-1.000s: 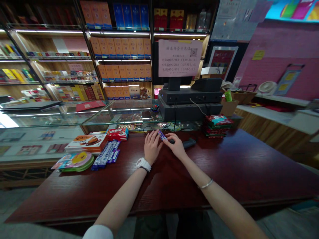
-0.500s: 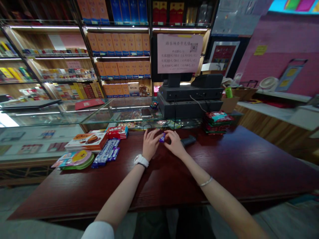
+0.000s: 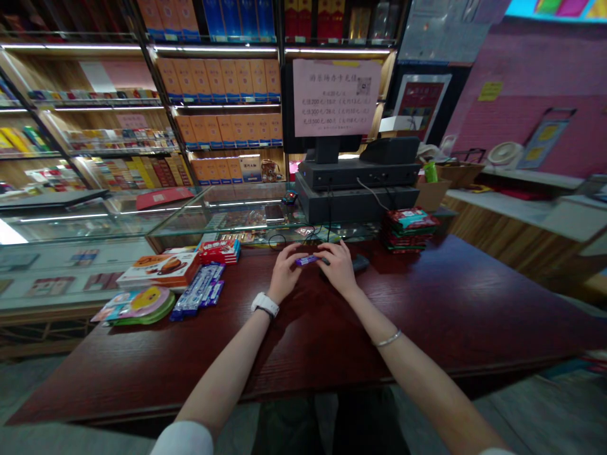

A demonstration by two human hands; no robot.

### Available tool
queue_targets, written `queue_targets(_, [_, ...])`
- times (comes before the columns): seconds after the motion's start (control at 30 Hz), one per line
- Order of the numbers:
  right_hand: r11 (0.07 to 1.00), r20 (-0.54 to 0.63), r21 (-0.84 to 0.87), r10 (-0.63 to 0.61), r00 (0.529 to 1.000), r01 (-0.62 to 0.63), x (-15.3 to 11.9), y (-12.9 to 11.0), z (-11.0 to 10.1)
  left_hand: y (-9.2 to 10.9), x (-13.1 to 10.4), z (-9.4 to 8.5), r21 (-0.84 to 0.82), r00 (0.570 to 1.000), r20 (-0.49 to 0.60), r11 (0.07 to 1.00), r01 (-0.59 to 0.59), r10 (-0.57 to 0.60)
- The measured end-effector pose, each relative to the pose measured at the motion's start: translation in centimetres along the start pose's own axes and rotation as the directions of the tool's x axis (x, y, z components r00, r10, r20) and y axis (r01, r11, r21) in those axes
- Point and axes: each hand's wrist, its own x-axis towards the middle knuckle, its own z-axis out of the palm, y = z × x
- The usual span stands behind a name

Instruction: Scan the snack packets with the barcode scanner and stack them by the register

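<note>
Dark table (image 3: 427,309) beneath, left hand (image 3: 285,273) and right hand (image 3: 339,265) pinch the purple bar (image 3: 306,260), now crosswise.

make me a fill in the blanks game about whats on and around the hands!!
1. The left hand and the right hand hold a small bar coloured ____.
2. The watch near the left hand is coloured ____.
3. The silver bracelet is on the same arm as the ____ hand.
4. The stack of red packets is to the ____ of both hands.

Missing words: purple; white; right; right
</note>
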Motion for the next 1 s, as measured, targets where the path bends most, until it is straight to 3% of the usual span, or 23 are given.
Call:
queue_targets(0.17, [0.992,0.027,-0.121,-0.022,0.999,0.025,0.1,0.0,-0.6,-0.3,-0.1,-0.2,0.127,0.997,-0.080,0.992,-0.011,0.021])
queue_targets(0.3, [0.991,0.049,-0.133,-0.003,0.999,0.010,0.1,0.1,-0.4,-0.5,-0.3,-0.6,0.265,0.994,0.007,0.958,-0.110,0.112])
queue_targets(0.4, [0.994,0.057,-0.106,0.005,0.998,0.001,0.0,0.4,-0.1,-0.4,-0.3,-0.7,0.312,0.994,0.022,0.944,-0.110,0.109])
queue_targets(0.57, [0.997,0.052,-0.080,-0.011,0.999,0.016,-0.1,0.7,0.1,-0.7,-0.2,-0.9,0.329,0.998,0.011,0.943,-0.055,0.054])
queue_targets(0.83, [0.999,0.070,-0.026,-0.023,0.997,0.024,-0.1,0.7,0.3,-0.8,-0.3,-1.3,0.332,0.994,0.020,0.938,-0.104,0.104])
queue_targets(1.0, [0.997,0.092,0.081,0.010,0.996,-0.018,0.1,0.8,0.5,-1.5,-0.3,-1.5,0.330,0.997,-0.018,0.942,-0.067,0.078])
